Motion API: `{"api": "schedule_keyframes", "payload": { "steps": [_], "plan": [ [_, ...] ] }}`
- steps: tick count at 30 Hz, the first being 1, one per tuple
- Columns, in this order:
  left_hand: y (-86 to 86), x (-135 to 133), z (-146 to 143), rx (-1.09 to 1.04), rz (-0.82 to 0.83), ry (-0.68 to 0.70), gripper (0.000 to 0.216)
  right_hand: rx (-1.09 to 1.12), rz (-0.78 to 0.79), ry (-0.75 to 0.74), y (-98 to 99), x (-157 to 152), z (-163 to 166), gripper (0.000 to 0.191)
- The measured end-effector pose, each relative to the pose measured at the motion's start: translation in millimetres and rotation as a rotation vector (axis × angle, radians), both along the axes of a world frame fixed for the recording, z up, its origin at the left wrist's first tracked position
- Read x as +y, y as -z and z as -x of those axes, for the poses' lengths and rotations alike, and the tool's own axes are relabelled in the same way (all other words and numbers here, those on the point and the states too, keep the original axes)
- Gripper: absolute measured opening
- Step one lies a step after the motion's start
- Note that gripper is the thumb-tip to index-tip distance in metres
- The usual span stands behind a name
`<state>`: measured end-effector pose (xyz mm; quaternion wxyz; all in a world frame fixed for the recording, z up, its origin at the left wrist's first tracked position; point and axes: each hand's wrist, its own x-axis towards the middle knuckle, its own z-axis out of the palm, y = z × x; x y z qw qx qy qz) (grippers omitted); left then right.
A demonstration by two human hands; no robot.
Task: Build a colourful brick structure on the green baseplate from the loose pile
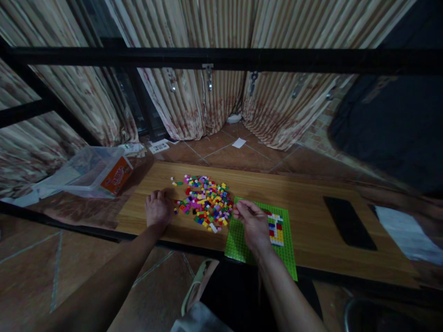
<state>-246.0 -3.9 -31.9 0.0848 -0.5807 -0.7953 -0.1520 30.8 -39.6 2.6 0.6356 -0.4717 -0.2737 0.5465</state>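
Observation:
A heap of small coloured toy bricks (209, 200) is spread over the wooden tabletop. Just left of the heap, my left hand (158, 210) rests on the wood with its fingers curled under; anything inside them is hidden. Above the left part of a green studded baseplate (238, 240), my right hand (252, 223) has thumb and forefinger pinched together near the heap's right edge. What sits in that pinch is too small to make out. A block of joined white, red, blue and yellow bricks (277, 230) is on the baseplate, partly covered by my right hand.
A dark flat slab, perhaps a phone (349, 222), lies on the right of the wooden table (308, 203). Beyond the table's left end stands a clear plastic box (92, 168) with an orange label. Black metal bars (221, 59) and striped curtains (194, 101) are behind.

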Motion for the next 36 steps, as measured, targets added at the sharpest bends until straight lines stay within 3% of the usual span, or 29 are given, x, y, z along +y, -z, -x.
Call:
{"api": "schedule_keyframes", "payload": {
  "steps": [4,12,20,29,36],
  "plan": [
    [-0.1,1,2,0.006,-0.006,0.022,0.038,0.076,0.036,-0.031,-9.8,-17,-20,0.028],
    [0.1,4,3,-0.007,-0.014,0.023,0.041,-0.03,0.065,0.04,-9.0,-50,-68,0.033],
    [-1.3,4,5,0.046,0.01,0.062,0.037,-0.318,0.193,0.307,12.4,-66,-124,0.04],
    [-8.2,6,1,0.077,0.088,0.062,0.037,-0.421,0.164,0.295,18.8,-52,-114,0.033],
    [-3.6,6,4,0.065,0.06,0.046,0.038,-0.676,0.142,0.275,17.0,-45,-104,0.026]
  ]
}}
